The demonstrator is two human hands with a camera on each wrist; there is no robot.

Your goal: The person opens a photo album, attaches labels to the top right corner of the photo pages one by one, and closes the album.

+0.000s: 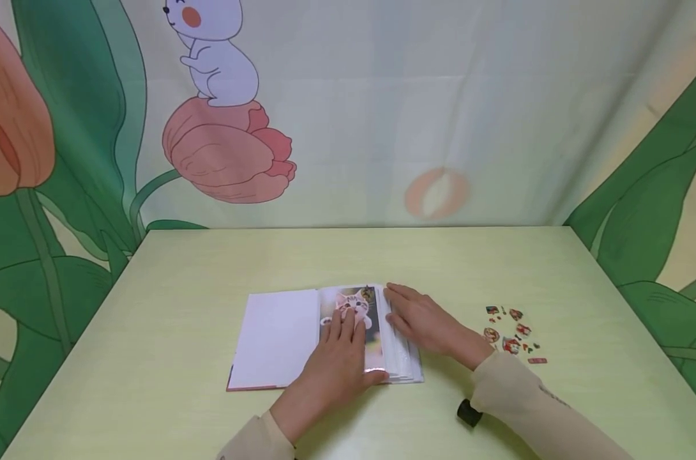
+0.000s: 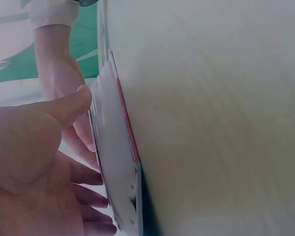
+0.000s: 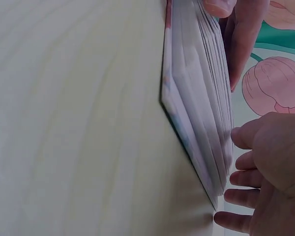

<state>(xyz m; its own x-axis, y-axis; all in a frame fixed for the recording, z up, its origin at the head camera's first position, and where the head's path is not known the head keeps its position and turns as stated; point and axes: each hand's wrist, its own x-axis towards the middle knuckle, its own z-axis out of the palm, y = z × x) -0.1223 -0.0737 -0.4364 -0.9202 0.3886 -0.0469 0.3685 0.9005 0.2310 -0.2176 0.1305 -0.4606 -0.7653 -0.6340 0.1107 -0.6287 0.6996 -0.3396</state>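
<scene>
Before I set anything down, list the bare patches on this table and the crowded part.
Free: the table left of the open album; the strip between album and curtain; the far right corner behind the stickers. Crowded: the middle, where left hand and right hand rest at the album, and the right front, with the right sleeve and a black object.

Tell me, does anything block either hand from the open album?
Nothing visible does. The left hand rests on the cat picture in the album, and the right hand is at the album's right side. The stickers lie farther right.
</scene>
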